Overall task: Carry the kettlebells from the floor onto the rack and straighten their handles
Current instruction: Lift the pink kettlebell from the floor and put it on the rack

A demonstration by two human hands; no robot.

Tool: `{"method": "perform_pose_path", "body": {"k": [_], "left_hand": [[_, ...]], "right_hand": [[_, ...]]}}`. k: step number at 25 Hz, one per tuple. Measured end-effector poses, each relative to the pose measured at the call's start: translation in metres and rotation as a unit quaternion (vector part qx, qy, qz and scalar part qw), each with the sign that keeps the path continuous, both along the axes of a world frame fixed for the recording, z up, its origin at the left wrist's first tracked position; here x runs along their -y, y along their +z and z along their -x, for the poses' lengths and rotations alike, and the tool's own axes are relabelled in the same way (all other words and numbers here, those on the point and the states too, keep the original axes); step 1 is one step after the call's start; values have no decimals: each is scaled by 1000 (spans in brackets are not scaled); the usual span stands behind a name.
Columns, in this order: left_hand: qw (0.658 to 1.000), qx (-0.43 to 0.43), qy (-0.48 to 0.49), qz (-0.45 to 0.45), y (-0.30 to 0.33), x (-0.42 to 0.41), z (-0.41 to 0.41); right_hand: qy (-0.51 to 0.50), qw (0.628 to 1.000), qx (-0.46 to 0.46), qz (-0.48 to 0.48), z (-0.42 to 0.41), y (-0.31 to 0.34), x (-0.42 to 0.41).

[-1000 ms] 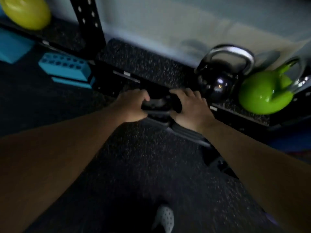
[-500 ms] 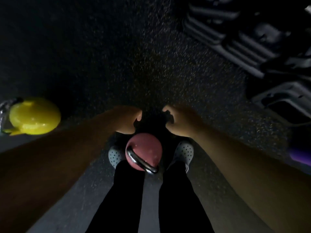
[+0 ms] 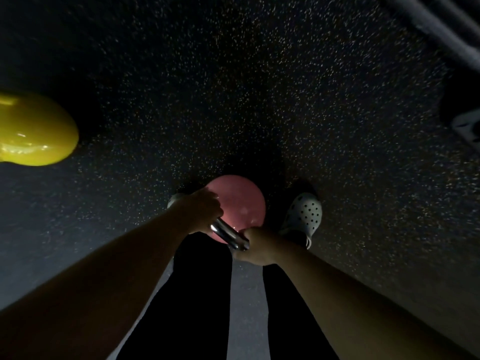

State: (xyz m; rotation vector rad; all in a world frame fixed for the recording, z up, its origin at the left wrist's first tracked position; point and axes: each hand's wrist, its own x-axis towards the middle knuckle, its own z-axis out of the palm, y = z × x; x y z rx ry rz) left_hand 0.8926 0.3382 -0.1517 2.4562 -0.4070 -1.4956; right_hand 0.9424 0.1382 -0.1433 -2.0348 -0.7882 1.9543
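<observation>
Both hands are on the pink kettlebell [image 3: 237, 203], each wrapped around its chrome handle [image 3: 228, 233]. Left hand [image 3: 201, 210] has fingers curled closed over the upper-left end of the bar. Right hand [image 3: 253, 246] is closed over the lower-right end. A short bare stretch of bar shows between the two fists.

The pink ball sits just beyond the hands, between the feet. Can't tell whether it is touching the floor [image 3: 259, 87] or lifted off it. Handle runs diagonally, tilted toward the person.

A grey clog with holes [image 3: 302, 216] is just right of the right hand. The other shoe is mostly hidden behind the left hand. Black trouser legs [image 3: 202, 294] run down under both forearms.

A yellow kettlebell [image 3: 33, 133] is well off to the left of the left hand, on the floor, cut by the frame edge; its handle is not visible.

Floor is dark speckled rubber. Dark equipment [image 3: 462, 118] sits far right and beyond the right hand, too dim to identify.

No brand, weight marking or other writing is readable on either kettlebell; lighting is low and surfaces look plain.
</observation>
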Motion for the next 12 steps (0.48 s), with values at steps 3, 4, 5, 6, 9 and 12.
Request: {"method": "perform_pose_path", "body": {"k": [3, 4, 5, 6, 9, 12], "left_hand": [[986, -20, 159, 53, 9, -2, -9], [978, -24, 200, 55, 17, -4, -18], [971, -24, 231, 56, 27, -6, -28], [964, -20, 257, 59, 40, -9, -40], [951, 29, 299, 67, 92, -24, -84], [943, 147, 284, 88, 151, -39, -141]], "right_hand": [[-101, 994, 30, -4, -12, 13, 3], [-129, 990, 59, -10, -24, 22, 1], [-143, 986, 82, -16, -38, 33, -2], [-146, 984, 102, -26, -56, 47, -6], [-107, 973, 195, -55, -114, 98, -23], [-110, 947, 292, -72, -165, 154, -39]]}}
